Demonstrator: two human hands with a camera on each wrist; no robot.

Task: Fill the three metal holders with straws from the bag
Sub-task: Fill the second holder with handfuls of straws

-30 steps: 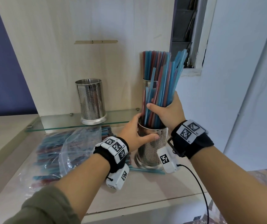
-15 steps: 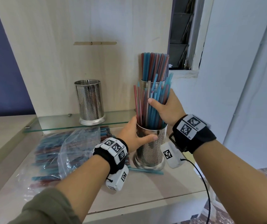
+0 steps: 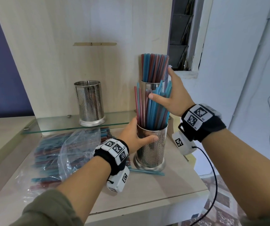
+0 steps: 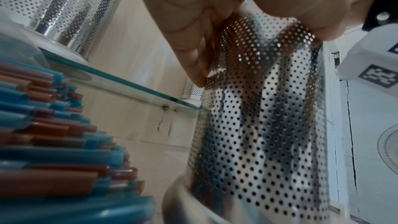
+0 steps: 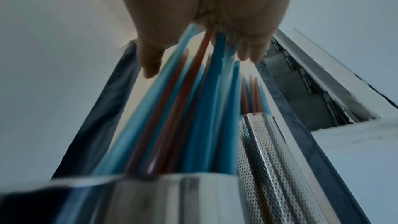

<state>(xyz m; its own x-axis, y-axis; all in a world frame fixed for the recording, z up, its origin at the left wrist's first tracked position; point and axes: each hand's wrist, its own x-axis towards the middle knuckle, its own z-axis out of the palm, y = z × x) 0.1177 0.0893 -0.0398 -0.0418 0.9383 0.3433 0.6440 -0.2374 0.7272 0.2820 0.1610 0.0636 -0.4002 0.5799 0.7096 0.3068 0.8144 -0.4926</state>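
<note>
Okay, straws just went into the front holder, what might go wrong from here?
The straws fan out loosely under the open right hand; some may tip over the rim. The front holder stands near the counter's corner, steadied only by the left hand. One loose straw lies beside its base and could roll off.

Filled rear holder (image 3: pixel 152 85) blocks behind; bag (image 3: pixel 62 152) crowds left.

Soft, even daylight fills the head view, sharp at centre, with wide-angle bending at the edges. Glare streaks the perforated metal holder (image 4: pixel 258 125) in the left wrist view, where near straws (image 4: pixel 53 168) blur. The right wrist view is dimmer, backlit and smeared throughout.
</note>
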